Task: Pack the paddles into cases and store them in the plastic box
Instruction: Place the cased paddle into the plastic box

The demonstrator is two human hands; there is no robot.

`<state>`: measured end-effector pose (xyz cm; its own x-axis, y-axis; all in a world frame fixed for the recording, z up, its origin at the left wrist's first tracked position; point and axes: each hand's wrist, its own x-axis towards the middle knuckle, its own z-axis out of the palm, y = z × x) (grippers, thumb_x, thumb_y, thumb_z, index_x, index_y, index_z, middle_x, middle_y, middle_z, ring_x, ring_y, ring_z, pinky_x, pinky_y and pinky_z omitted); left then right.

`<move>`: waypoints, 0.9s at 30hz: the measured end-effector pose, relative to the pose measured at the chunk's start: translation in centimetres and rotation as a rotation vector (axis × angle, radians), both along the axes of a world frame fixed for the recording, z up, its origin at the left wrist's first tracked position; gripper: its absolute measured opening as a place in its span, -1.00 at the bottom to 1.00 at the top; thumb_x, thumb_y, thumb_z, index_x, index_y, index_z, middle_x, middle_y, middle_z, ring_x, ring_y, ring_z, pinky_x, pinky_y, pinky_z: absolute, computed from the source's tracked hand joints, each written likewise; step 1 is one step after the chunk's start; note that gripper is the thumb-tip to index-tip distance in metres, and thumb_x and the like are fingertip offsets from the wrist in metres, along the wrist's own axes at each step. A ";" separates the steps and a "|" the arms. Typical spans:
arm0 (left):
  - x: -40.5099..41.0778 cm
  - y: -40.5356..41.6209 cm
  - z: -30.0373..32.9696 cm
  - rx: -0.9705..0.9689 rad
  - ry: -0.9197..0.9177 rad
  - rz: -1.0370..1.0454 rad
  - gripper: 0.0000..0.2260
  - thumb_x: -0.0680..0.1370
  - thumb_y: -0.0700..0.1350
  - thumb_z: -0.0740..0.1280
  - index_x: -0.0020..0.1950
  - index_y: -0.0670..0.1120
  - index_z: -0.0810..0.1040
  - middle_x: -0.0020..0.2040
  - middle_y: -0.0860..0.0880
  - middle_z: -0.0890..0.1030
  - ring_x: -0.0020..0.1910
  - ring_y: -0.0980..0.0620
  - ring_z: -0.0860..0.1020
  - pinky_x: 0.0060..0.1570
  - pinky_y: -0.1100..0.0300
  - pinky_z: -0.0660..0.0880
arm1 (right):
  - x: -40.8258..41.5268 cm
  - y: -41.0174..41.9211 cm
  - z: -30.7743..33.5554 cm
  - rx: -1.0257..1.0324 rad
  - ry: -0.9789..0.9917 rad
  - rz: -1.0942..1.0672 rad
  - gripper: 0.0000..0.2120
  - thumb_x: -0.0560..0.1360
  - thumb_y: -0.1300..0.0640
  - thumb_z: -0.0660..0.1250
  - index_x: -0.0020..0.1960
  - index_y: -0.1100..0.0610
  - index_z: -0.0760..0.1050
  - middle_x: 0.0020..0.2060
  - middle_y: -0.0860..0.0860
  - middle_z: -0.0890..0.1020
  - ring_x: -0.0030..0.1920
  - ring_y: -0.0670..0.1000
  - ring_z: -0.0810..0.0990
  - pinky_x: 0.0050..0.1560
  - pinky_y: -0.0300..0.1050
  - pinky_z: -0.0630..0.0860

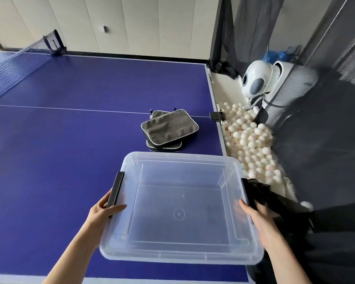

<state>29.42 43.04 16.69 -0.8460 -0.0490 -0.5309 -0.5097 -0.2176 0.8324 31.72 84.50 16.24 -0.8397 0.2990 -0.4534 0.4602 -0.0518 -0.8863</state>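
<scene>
You grip the empty plastic box [180,203] by its side latches, left hand [103,214] and right hand [256,216] clamped there for balance, just short of the stacked cases [169,128] on the bench [70,130].

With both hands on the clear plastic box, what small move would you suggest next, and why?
Probably set the empty clear plastic box down flat on the blue table, just short of the two stacked black zipped cases. The left hand grips one black side handle and the right hand the opposite side, so neither is free to lift a case into it.
</scene>
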 end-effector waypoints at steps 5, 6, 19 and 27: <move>0.0 -0.8 -0.7 0.042 -0.052 0.002 -0.48 0.23 -0.14 0.53 0.18 0.07 0.62 0.06 -0.19 0.68 -0.03 -0.31 0.64 -0.13 -0.10 0.59 | 0.1 -0.1 0.2 0.024 -0.019 -0.007 -0.85 0.53 0.10 0.35 0.06 -0.09 0.53 0.08 -0.08 0.67 0.06 -0.18 0.64 0.07 -0.10 0.50; 0.0 -0.9 -0.8 0.037 -0.055 0.004 -0.48 0.22 -0.13 0.54 0.17 0.07 0.62 0.06 -0.19 0.68 -0.03 -0.31 0.64 -0.14 -0.10 0.60 | 0.1 0.0 0.3 0.013 -0.034 -0.008 -0.84 0.53 0.09 0.34 0.09 -0.09 0.53 0.11 -0.07 0.66 0.11 -0.12 0.62 0.15 -0.02 0.49; -0.6 -2.0 -0.5 0.129 -0.041 -0.056 -0.54 0.43 -0.28 0.40 0.30 0.01 0.52 0.16 -0.21 0.63 -0.01 -0.23 0.63 -0.10 -0.05 0.63 | 0.6 1.1 -0.1 0.045 0.056 -0.063 -0.54 0.48 0.20 0.40 0.35 0.09 0.40 0.29 0.04 0.53 0.25 -0.02 0.53 0.37 -0.04 0.35; 0.8 -0.6 0.2 -0.481 0.187 0.013 -0.33 0.42 -0.11 0.52 0.46 0.15 0.33 0.39 0.13 0.36 0.35 0.13 0.34 0.27 0.12 0.33 | 1.6 0.6 0.5 0.623 0.236 0.031 -0.44 0.41 0.18 0.48 0.37 0.22 0.41 0.33 0.09 0.45 0.37 0.03 0.38 0.38 -0.10 0.27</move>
